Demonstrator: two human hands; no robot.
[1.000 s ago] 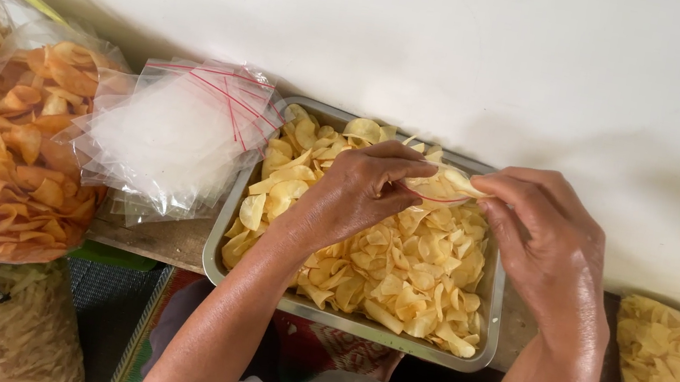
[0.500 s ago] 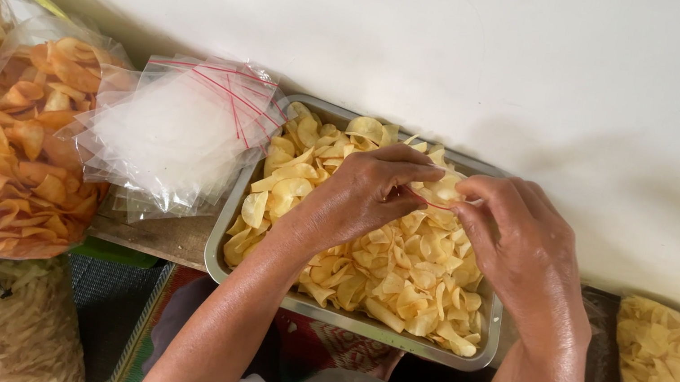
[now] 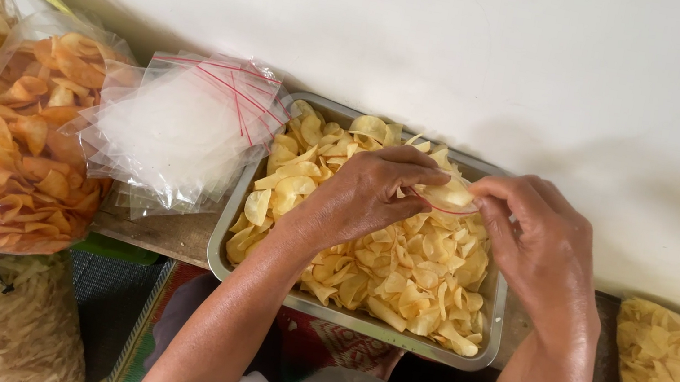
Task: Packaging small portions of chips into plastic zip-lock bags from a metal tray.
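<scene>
Filling a small clear bag [image 3: 446, 197] over the metal tray [image 3: 356, 319], your left hand [image 3: 367, 193] and right hand [image 3: 537, 240] both pinch it; next, I judge, more chips [image 3: 413, 275].

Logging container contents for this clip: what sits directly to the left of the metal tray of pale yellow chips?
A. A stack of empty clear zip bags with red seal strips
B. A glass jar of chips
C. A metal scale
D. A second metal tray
A: a stack of empty clear zip bags with red seal strips lies beside the left rim of the metal tray, next to a bag of orange chips.
</scene>
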